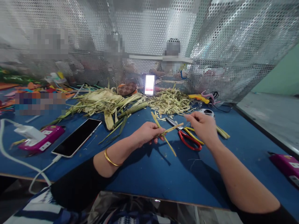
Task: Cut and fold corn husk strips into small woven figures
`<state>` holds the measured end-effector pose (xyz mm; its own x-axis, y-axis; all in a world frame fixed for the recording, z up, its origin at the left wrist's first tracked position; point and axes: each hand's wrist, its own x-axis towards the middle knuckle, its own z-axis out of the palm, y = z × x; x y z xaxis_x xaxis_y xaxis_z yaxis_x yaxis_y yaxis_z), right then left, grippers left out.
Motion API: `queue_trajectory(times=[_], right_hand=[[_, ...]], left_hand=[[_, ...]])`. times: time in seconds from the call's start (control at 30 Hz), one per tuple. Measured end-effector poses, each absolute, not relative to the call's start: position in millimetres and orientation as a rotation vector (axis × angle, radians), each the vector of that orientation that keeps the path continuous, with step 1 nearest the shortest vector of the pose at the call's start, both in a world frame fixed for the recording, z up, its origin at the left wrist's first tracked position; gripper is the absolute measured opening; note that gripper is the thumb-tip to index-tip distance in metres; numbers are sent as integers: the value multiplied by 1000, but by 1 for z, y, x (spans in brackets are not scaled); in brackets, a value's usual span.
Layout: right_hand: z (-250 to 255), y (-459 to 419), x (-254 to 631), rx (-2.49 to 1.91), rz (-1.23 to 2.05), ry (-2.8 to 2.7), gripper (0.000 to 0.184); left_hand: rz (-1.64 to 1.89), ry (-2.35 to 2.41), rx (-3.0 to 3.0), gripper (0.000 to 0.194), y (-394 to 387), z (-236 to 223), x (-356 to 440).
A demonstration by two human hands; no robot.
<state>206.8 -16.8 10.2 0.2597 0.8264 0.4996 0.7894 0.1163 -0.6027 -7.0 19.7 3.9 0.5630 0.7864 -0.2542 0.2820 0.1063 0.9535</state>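
Observation:
My left hand [150, 133] is closed on crossed strips of dried plant husk [170, 145], pale yellow-green, which stick out past the fingers. To its right, my right hand [202, 123] is raised with thumb and fingertips pinched together. Whatever it pinches, if anything, is too thin to make out. Between and below the hands lie scissors [190, 140] with one red and one yellow handle, blades pointing away to the left. Behind my right hand is a white roundish object [206, 112], partly hidden. A short husk piece [223, 132] lies to its right.
Husk leaves [102, 102] and a heap of shredded strips [171, 102] lie at the back. A charging phone [77, 137] and a magenta power strip [43, 138] are at left. Yellow-handled cutters [199, 98] lie back right, before a perforated screen [149, 34].

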Motion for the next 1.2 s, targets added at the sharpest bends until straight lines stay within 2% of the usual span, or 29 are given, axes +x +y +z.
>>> queue_trajectory(times=[0.07,0.13,0.27,0.37,0.5,0.87,1.1,1.2], right_hand=[[14,-19,204,-1616,-55,-1490,29],[15,-22,197,-1536,-29,-1614,25],[9,-24,173,-1514,367,-1844,22],[3,-24,160,-1442,667,-1797,23],[2,-24,155,-1381,795,-1678,20],[10,-35,156,-1396,355,-1875,10],[7,-44,156,-1352,38,-1944,13],[4,-46,155,-1351,-152,-2022,16]], left_hand=[[426,983,1525,26,16,5,-5],[346,955,1589,29,12,5,-3],[199,891,1691,29,5,0,3],[169,870,1755,29,3,-4,6],[225,865,1741,24,4,-5,7],[173,882,1719,32,3,-9,5],[371,929,1504,35,6,-1,4],[426,957,1354,27,8,0,3]])
